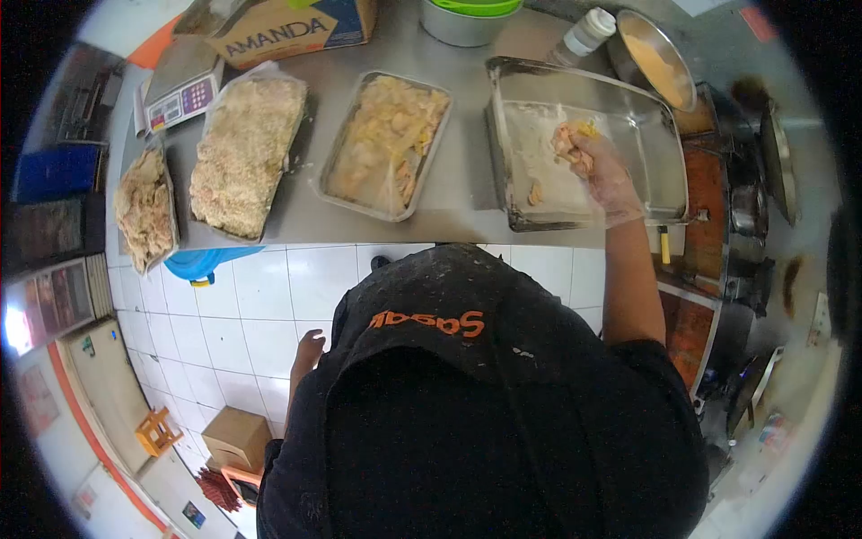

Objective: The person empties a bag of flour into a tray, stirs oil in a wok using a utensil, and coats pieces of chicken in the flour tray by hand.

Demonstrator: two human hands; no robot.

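Note:
My right hand, in a clear plastic glove, is closed around raw chicken pieces inside a deep metal pan. A small scrap of chicken lies on the pan floor. Left of the pan stands a clear plastic tub of pale, wet chicken pieces with yellow bits. Further left, a tray holds a heap of crumb-coated pieces, and a smaller tray of coated pieces stands at the counter's end. My left hand hangs beside my body over the floor, fingers loosely bent, holding nothing.
A digital scale and an AMANDA cardboard box stand at the back left. Behind the trays is a pot with a green rim. A shaker bottle and a bowl of orange-tan contents sit behind the pan.

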